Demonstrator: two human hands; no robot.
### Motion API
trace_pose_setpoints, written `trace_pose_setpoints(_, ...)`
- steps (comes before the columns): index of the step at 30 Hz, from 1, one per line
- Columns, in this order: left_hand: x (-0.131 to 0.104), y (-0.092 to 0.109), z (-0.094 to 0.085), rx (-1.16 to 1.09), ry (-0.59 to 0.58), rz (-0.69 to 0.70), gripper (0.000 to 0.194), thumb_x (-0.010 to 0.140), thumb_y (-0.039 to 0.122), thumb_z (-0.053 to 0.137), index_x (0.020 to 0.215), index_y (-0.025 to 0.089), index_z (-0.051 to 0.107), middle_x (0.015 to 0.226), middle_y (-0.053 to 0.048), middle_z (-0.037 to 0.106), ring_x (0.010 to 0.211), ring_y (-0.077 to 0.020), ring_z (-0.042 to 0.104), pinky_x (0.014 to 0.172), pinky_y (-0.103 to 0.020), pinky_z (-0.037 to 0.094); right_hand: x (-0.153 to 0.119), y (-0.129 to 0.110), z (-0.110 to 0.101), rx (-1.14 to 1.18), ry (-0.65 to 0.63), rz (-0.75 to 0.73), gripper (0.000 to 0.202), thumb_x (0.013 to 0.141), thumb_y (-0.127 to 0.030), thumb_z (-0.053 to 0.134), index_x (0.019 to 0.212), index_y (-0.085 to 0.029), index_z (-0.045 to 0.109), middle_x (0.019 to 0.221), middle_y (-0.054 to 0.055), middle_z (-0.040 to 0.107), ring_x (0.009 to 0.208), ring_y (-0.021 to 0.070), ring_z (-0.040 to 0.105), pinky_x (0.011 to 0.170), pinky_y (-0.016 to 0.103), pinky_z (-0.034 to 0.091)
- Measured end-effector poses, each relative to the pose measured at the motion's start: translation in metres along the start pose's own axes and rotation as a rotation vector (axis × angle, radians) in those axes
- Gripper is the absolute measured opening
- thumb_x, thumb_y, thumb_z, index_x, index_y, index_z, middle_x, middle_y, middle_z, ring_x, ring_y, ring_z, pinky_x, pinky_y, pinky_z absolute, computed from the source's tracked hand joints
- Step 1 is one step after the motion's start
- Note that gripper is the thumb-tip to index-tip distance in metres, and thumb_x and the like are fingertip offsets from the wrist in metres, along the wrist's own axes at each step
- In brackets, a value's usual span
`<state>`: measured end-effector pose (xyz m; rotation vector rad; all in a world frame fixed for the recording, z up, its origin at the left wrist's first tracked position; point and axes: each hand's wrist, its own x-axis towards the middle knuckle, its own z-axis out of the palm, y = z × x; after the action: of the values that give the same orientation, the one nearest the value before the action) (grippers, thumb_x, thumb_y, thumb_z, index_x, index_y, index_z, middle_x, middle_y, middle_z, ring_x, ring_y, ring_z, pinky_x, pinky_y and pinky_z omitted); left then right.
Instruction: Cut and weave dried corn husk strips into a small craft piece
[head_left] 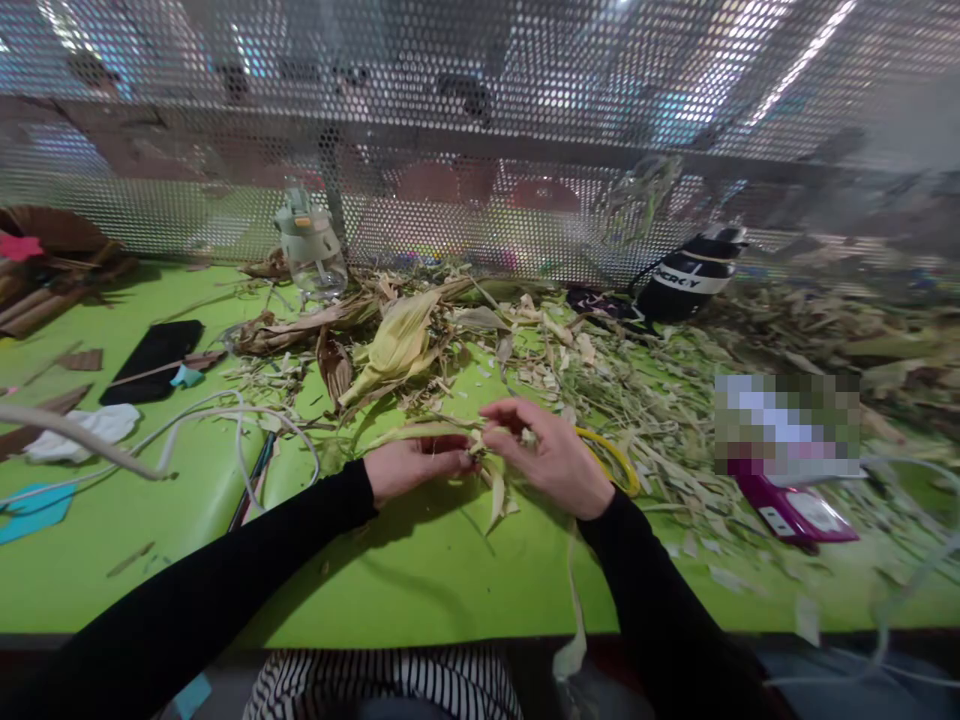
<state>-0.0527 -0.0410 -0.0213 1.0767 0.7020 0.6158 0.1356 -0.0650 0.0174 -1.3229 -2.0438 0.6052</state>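
At the centre of the frame, my left hand (416, 468) is pinching a pale corn husk strip (416, 433) between thumb and fingers. My right hand (551, 455) is hovering with curled fingers at the strip's right end; I can't tell whether they're gripping it. A yellowish husk bundle (401, 335) is lying above, and a black phone (154, 362) is resting at the left.

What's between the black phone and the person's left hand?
In the head view, loops of white cable lie between the black phone and left hand, with plant scraps alongside.
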Motion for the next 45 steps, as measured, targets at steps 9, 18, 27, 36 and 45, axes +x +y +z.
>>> trace_pose_setpoints(9,0.001,0.001,0.0,-0.062,0.018,-0.025,0.024,0.065,0.025,0.076,0.084,0.013,0.067,0.085,-0.006,0.069,0.08,-0.0143,0.061,0.083,-0.03,0.044,0.002,0.001,0.006,-0.01,0.036,-0.1,0.015,0.087,-0.03,0.056,0.082,-0.018,0.062,0.078,0.002,0.064,0.071,0.0136,0.058,0.065,0.027,0.046)
trace_pose_setpoints(18,0.0,0.005,0.005,-0.137,0.115,0.007,0.031,0.059,0.027,0.079,0.083,0.013,0.066,0.079,-0.004,0.07,0.074,-0.0129,0.064,0.074,-0.025,0.046,0.002,0.003,0.011,-0.086,0.207,-0.159,0.017,0.087,-0.03,0.054,0.078,-0.018,0.06,0.077,0.003,0.062,0.066,0.0132,0.054,0.06,0.026,0.045)
trace_pose_setpoints(27,0.006,0.009,0.006,-0.468,0.36,0.092,0.034,0.056,0.021,0.081,0.082,0.015,0.06,0.077,-0.002,0.071,0.08,-0.0153,0.067,0.084,-0.031,0.048,-0.002,-0.003,0.04,-0.289,0.065,-0.129,0.021,0.086,-0.023,0.055,0.067,-0.016,0.059,0.063,0.002,0.059,0.055,0.0113,0.05,0.054,0.024,0.038)
trace_pose_setpoints(36,-0.001,0.015,0.002,-0.304,0.247,0.251,0.029,0.067,0.026,0.074,0.091,0.013,0.064,0.084,-0.004,0.07,0.083,-0.0151,0.065,0.089,-0.033,0.047,-0.006,-0.008,0.047,-0.022,-0.34,-0.156,0.029,0.088,-0.035,0.053,0.068,-0.016,0.063,0.065,0.001,0.059,0.055,0.0105,0.051,0.053,0.023,0.04)
trace_pose_setpoints(45,-0.002,0.014,0.003,0.01,0.197,0.27,0.027,0.071,0.029,0.07,0.093,0.014,0.064,0.083,-0.005,0.068,0.079,-0.0155,0.063,0.08,-0.031,0.048,0.002,0.0,0.031,0.408,0.142,0.303,0.033,0.086,-0.051,0.05,0.079,-0.019,0.055,0.055,-0.006,0.041,0.045,0.0082,0.037,0.041,0.02,0.031)
